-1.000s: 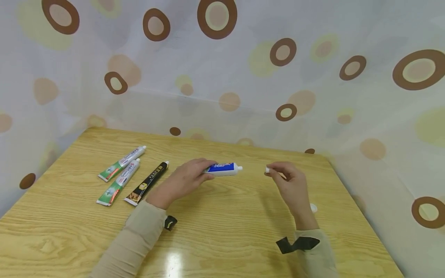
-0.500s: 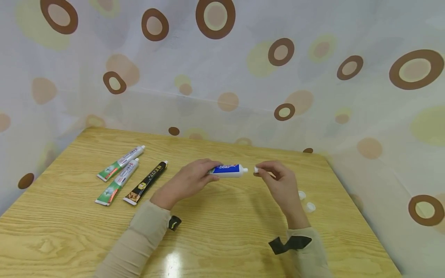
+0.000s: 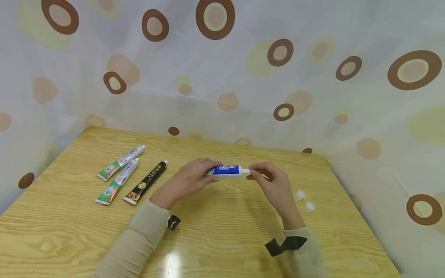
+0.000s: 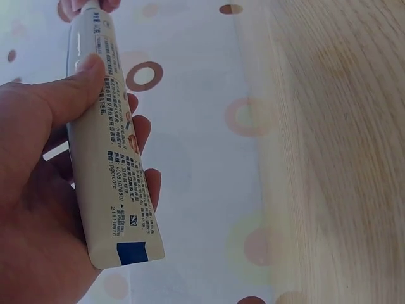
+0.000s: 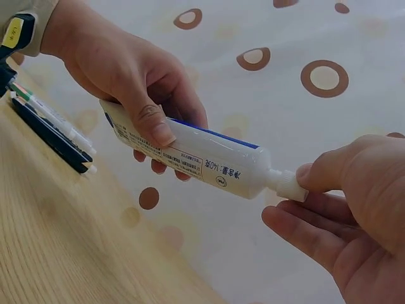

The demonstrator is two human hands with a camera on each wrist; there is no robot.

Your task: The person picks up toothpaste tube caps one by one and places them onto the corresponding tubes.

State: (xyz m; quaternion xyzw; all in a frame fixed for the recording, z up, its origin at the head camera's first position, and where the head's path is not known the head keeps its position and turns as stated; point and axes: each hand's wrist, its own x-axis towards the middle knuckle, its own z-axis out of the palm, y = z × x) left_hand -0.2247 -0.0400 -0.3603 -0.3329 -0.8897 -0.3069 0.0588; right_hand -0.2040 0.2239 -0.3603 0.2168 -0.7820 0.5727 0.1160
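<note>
My left hand (image 3: 189,178) grips a blue and white toothpaste tube (image 3: 227,171) above the table, its nozzle end pointing right. In the left wrist view the thumb lies across the printed white back of the tube (image 4: 114,164), and fingertips show past its far edge. Between thumb and fingers, my right hand (image 3: 274,183) pinches a small white ribbed cap (image 5: 291,186). That cap sits at the nozzle, in line with the tube; how far it is threaded on cannot be told.
On the wooden table (image 3: 215,239), two green and white toothpaste tubes (image 3: 121,163) (image 3: 118,182) and a black toothpaste tube (image 3: 146,183) lie at the left. Two white caps (image 3: 300,195) (image 3: 309,207) lie right of my right hand. A dotted sheet (image 3: 222,77) stands behind the table.
My right hand has moved left with the cap, closing the gap to the nozzle. My left hand has brought the tube slightly right. Both loose caps on the table have come into full view.
</note>
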